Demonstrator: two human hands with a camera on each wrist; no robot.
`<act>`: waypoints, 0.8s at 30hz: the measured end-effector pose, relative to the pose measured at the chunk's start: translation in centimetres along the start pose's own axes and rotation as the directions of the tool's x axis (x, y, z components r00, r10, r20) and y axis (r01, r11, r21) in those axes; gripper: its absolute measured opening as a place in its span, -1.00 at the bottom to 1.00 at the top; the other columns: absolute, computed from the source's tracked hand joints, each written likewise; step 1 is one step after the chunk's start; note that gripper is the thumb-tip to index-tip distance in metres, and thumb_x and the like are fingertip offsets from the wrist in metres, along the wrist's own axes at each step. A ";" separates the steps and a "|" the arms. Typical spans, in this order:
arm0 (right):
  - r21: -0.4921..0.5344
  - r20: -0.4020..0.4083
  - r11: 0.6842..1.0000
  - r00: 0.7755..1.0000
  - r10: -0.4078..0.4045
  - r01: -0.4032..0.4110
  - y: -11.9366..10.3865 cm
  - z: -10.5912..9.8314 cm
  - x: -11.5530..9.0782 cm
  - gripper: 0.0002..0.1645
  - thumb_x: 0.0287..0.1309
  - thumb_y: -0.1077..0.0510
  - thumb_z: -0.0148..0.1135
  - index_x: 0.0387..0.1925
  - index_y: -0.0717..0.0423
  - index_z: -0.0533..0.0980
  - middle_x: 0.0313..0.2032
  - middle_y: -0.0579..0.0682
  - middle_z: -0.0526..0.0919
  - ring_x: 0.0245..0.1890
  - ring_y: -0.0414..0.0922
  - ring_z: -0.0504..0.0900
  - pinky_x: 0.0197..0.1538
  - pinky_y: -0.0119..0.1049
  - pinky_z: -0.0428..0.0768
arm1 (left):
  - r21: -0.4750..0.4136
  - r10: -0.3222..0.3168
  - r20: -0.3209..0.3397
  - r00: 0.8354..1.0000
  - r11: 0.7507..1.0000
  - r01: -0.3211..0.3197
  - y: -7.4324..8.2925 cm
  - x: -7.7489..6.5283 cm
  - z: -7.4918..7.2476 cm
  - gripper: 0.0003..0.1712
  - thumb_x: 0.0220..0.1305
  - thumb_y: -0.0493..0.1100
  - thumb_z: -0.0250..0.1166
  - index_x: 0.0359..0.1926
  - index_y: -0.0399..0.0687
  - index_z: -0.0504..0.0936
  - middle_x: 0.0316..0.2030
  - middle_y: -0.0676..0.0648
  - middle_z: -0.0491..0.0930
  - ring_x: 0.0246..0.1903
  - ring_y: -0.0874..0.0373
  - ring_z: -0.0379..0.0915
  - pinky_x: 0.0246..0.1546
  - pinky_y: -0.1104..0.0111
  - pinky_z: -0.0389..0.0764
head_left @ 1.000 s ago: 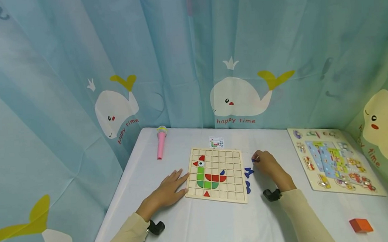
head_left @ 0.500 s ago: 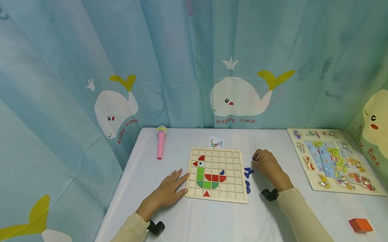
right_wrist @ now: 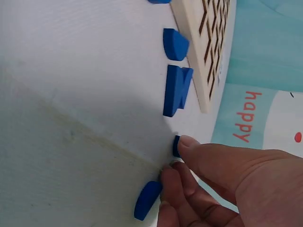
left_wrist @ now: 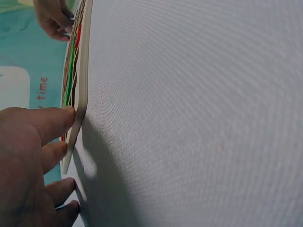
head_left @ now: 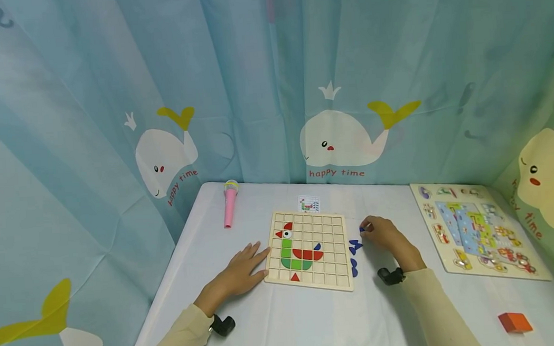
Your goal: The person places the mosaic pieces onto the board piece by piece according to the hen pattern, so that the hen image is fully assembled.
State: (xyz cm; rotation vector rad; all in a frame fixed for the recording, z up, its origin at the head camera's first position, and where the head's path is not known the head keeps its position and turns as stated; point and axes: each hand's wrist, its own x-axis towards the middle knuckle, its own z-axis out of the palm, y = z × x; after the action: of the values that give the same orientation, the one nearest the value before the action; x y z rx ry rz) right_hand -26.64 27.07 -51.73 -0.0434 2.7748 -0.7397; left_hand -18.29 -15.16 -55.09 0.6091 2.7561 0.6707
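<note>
A wooden grid board (head_left: 331, 275) lies on the table, with red, green, white and blue pieces forming a bird. My left hand (head_left: 240, 270) lies with spread fingers at the board's left edge; in the left wrist view its thumb and a finger touch that edge. Right of the board, my right hand (head_left: 380, 233) pinches a small blue piece (right_wrist: 176, 146) at the thumb tip, low over the cloth. Another blue piece (right_wrist: 147, 201) sits beside its fingertips. Several blue pieces (head_left: 354, 266) lie along the board's right edge.
Behind the board lies a small picture card (head_left: 309, 204) showing a bird. A pink toy microphone (head_left: 230, 207) is at the back left. On the right are a picture puzzle board (head_left: 453, 257) and an orange-red block (head_left: 515, 322). A whale-print curtain (head_left: 253, 90) hangs behind the table.
The right hand has shifted slightly beside the board, its wrist moving a little to the right, fingertips staying near the blue piece. The left hand and the pieces on the board look the same.
</note>
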 end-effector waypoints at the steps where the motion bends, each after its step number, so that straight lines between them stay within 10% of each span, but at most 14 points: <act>1: 0.000 -0.003 1.000 1.000 0.002 -0.002 0.1 0.0 0.1 -0.70 0.42 0.28 0.26 0.09 0.36 0.55 0.00 0.39 0.65 -0.07 0.19 0.62 0.06 0.12 0.65 | 0.002 -0.001 0.001 1.000 1.000 0.001 0.0 0.0 0.0 -0.28 0.61 0.12 0.14 0.66 0.14 0.22 0.67 -0.16 0.05 0.67 -0.20 -0.13 0.62 -0.16 0.03; 24: 0.047 -0.110 0.999 0.994 -0.011 0.017 0.1 1.3 -0.1 -0.68 0.40 0.17 0.34 0.00 0.36 0.55 -0.14 0.28 0.65 -0.19 0.09 0.56 -0.06 0.01 0.63 | -0.005 0.001 0.000 1.000 1.000 -0.001 0.0 0.0 -0.1 -0.28 0.60 0.12 0.15 0.65 0.12 0.24 0.66 -0.17 0.07 0.66 -0.21 -0.12 0.61 -0.18 0.04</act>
State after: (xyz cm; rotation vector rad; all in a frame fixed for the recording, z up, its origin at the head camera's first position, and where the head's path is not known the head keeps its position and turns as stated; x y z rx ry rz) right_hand -26.19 26.55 -52.81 -0.0131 2.8616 -0.8355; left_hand -18.35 -15.15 -54.97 0.6089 2.7538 0.6770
